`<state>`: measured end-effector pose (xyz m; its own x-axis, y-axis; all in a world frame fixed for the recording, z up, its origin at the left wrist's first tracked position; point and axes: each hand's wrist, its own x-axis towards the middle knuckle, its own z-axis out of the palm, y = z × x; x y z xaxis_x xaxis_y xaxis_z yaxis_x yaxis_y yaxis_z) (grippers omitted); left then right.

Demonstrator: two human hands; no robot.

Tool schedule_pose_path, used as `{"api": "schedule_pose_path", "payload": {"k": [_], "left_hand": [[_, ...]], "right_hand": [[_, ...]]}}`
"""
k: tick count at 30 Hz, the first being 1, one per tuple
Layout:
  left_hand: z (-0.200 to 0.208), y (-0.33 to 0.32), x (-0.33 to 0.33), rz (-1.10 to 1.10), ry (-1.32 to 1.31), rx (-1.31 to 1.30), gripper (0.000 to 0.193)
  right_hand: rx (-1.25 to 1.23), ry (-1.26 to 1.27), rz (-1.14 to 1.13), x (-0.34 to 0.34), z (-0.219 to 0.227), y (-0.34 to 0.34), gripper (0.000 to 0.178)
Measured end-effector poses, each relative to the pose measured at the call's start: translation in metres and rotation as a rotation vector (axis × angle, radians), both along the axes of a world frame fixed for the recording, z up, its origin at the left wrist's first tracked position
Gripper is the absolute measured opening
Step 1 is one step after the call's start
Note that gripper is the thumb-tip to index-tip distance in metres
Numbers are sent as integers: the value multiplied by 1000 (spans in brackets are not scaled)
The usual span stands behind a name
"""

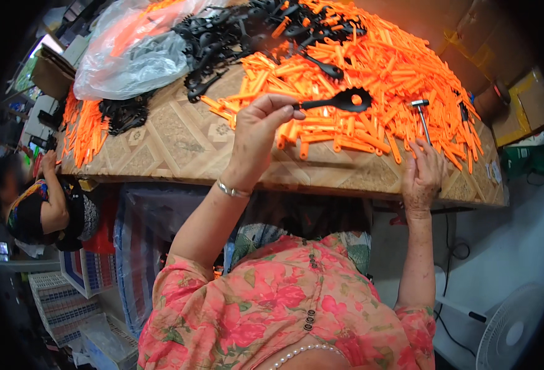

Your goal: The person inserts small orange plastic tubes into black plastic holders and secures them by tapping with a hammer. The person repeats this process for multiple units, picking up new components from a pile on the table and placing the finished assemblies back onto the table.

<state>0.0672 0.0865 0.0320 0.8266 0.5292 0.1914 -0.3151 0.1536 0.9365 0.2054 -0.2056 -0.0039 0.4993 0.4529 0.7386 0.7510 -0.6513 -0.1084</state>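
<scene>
Holding up a black plastic spoon (340, 100) with toothed, holed head, upper centre of the frame
Pinching its handle in the left grip (259, 126); right of centre, with the right grip (424, 169) by the lower end of a silver metal hammer (420, 105), cannot tell if closed

Bright centre, black fisheye rim
Patterned tabletop (173, 142) bows along its front; glare streaks the clear plastic bag (133, 73).

Wearer's hands (261, 126): two
Held black spoon (333, 102): one
Hammer (424, 118): one
Heaped black spoons (213, 46): too many to count
Orange handles (370, 77): too many to count
Bench (176, 145): one
Fan (514, 327): one
Co-worker (53, 213): one
</scene>
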Motion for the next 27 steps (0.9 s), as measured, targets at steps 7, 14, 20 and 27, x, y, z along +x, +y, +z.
{"api": "schedule_pose_path", "payload": {"k": [7,14,20,27], "left_hand": [[-14,-59,-43,-101,52,202,13],[-15,-62,-73,-510,321,51,15],[-25,-69,-65,-554,370,631,26],[-30,-65,-64,-563,296,685,23]], "right_hand": [[797,1042,517,-76,4,41,37],[445,1210,583,-87,21,34,18],[240,1090,639,-90,26,53,14],[202,1142,561,-93,26,60,11]]}}
